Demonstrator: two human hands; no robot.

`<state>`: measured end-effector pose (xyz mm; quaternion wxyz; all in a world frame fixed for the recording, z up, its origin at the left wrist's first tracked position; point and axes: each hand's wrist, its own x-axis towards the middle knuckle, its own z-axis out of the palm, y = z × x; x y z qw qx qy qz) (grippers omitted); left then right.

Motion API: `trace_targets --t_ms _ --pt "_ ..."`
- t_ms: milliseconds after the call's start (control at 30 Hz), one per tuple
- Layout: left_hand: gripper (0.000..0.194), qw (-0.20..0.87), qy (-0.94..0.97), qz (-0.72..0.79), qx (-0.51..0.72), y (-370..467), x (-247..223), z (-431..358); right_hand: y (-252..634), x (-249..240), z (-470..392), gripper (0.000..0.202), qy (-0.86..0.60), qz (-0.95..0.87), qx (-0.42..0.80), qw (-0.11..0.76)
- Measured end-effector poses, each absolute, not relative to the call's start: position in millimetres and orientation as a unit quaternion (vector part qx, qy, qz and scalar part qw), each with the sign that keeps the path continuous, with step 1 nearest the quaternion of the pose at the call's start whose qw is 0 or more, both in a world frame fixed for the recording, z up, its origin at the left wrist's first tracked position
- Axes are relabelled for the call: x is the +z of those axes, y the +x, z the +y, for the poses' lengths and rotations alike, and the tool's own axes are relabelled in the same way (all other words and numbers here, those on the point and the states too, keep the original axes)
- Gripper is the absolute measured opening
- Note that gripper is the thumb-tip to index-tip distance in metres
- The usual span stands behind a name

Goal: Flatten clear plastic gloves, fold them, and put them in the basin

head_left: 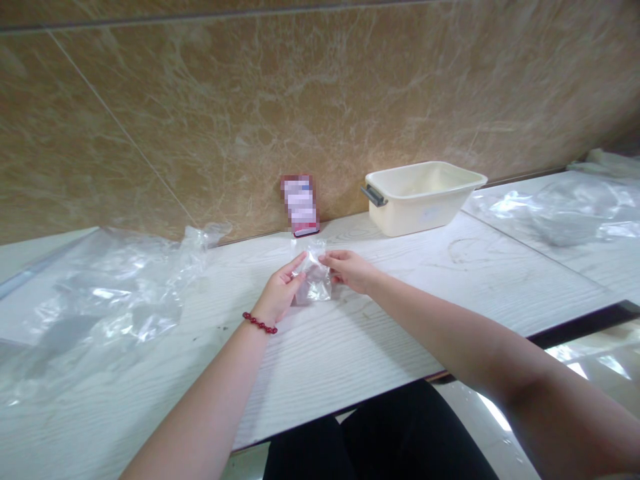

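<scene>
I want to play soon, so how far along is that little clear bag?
Nothing looks surely finished. In hand is the small clear bag, held by the left hand and right hand. What's left is unclear: there's plastic on the left side and plastic on the right side, but I can't tell whether either is done or waiting.

Pale wood-grain table point(390, 333): clear plastic point(120, 287) both sides, cream tub point(420, 210), propped phone point(301, 205).

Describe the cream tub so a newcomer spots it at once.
Follow the white table back to the marbled wall. Against that wall, right of the upright phone, sits the cream tub. Unlike the clear plastic bags either side, it is rigid and opaque, with a grey handle clip.
</scene>
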<state>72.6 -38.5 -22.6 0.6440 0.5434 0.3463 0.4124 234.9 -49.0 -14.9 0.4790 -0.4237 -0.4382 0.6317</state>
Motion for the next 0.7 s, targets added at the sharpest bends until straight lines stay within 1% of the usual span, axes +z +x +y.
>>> trace_targets --t_ms 133,233,433,500,633,700 --pt "0.061 0.626 0.583 0.340 0.390 72.6 -25.9 -38.0 235.6 -17.5 -46.5 0.023 -0.458 -0.447 0.584 0.499" --pt "0.066 0.618 0.598 0.315 0.402 73.8 -26.9 -37.9 235.5 -17.5 -44.8 0.020 -0.464 -0.436 0.578 0.510" --pt "0.090 0.655 0.565 0.287 0.411 73.8 -21.4 -42.2 234.4 -12.5 -46.1 0.013 -0.462 -0.406 0.596 0.516" --pt "0.088 0.663 0.548 0.304 0.409 72.2 -21.4 -42.3 234.4 -11.1 -46.8 0.011 -0.460 -0.404 0.598 0.518" --pt "0.072 0.663 0.531 0.325 0.416 70.6 -24.1 -40.0 235.0 -10.6 -47.4 0.010 -0.448 -0.401 0.601 0.527" --pt "0.071 0.667 0.532 0.317 0.414 71.2 -23.9 -39.7 235.3 -11.0 -47.4 0.011 -0.440 -0.406 0.602 0.528"
